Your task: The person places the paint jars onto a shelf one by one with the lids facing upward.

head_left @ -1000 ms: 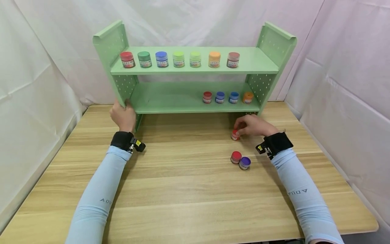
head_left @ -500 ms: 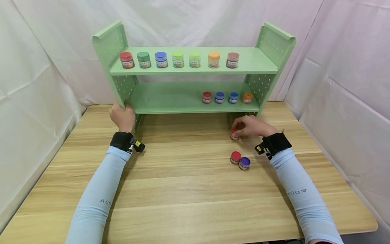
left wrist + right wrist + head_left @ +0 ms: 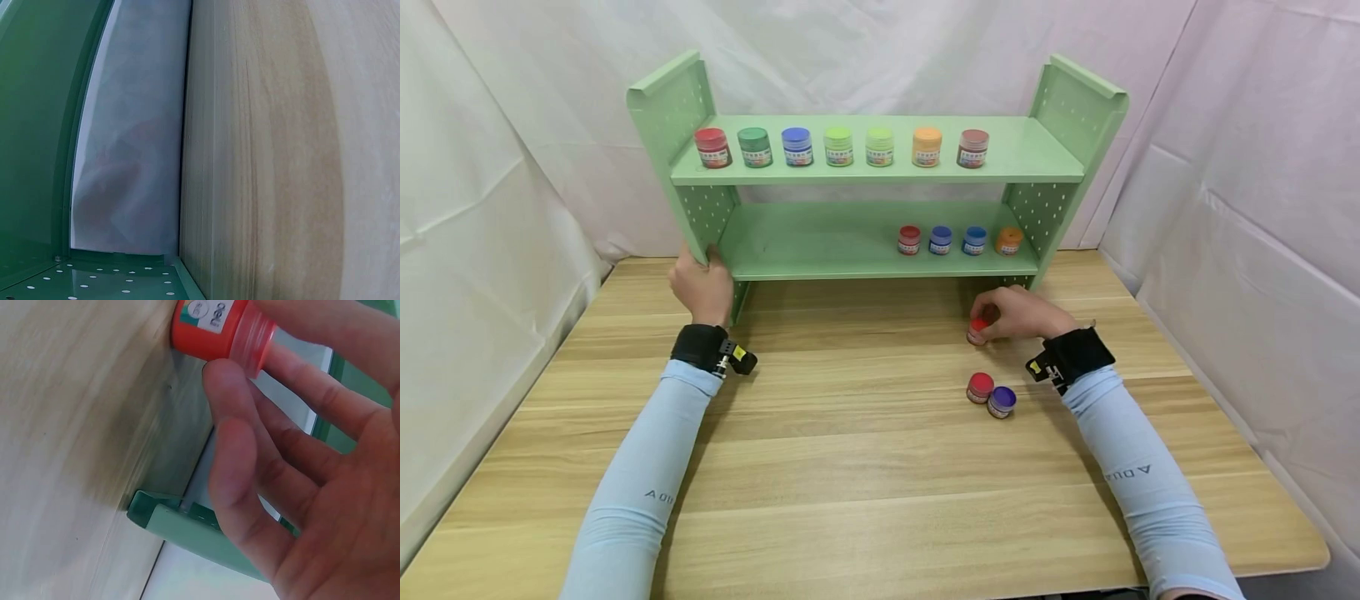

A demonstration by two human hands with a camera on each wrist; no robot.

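Note:
My right hand pinches a small red paint jar by its lid, just in front of the shelf's right leg. In the right wrist view the red jar stands with its base at the wood, thumb and fingertips around the lid, the other fingers loosely bent. My left hand grips the lower left side panel of the green shelf; its fingertips are hidden behind the panel. The left wrist view shows the shelf's underside and no hand. Nearer on the table stand a red jar and a purple jar, side by side.
Several paint jars line the upper shelf, from a red jar to a brownish-red jar. Red, blue and orange jars stand at the right of the lower shelf. White curtains surround the wooden table.
Almost nothing differs. My right wrist has drifted slightly left while the fingers stay on the red jar; the left hand keeps its hold on the shelf.

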